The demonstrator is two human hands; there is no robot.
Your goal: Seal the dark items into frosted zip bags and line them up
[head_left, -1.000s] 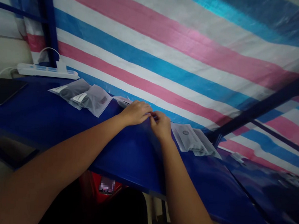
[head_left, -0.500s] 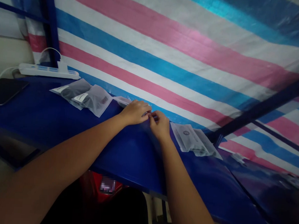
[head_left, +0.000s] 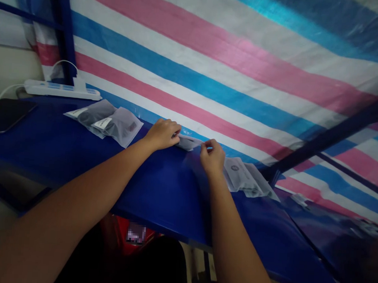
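Note:
Between my hands, a frosted plastic bag [head_left: 189, 143] is held low over the blue table and seen nearly edge-on, with something dark inside. My left hand [head_left: 164, 134] has its fingers curled over the bag's left end. At the other end, my right hand [head_left: 213, 156] pinches the bag's edge between thumb and fingers. Beside my right wrist lie frosted bags [head_left: 238, 174] with a round dark print on one. To the left of my left hand are two more frosted bags [head_left: 121, 126] with white labels and dark contents.
The blue table [head_left: 160, 195] backs onto a striped plastic sheet [head_left: 192, 82]. At the far left are a white power strip [head_left: 62, 90] with a plug in it and a dark tablet-like device [head_left: 8, 115]. A blue metal bar [head_left: 323, 137] slants up on the right.
My hands have moved apart, the left one leftward and the right one rightward. The frosted bag now shows stretched between them; before, the hands met and mostly hid it.

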